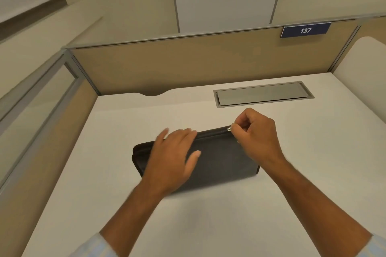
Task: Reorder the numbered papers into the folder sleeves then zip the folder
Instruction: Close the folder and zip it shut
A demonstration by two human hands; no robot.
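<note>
Looking down at a white tabletop (208, 215) inside a beige office cubicle, a closed dark folder (221, 165) lies flat near the middle. The left hand (173, 158) rests palm-down on the folder's cover, its fingers (181, 133) straight and relaxed, reaching the far edge. The right hand (257, 135) is at the folder's far right corner, its fingers curled and pinching the small silver zipper pull (229, 129). Both forearms reach in from the bottom, with pale sleeve cuffs just showing. Behind the folder, a grey cable hatch (263, 94) is set into the tabletop. A blue sign (305, 30) reading 137 hangs on the partition.
</note>
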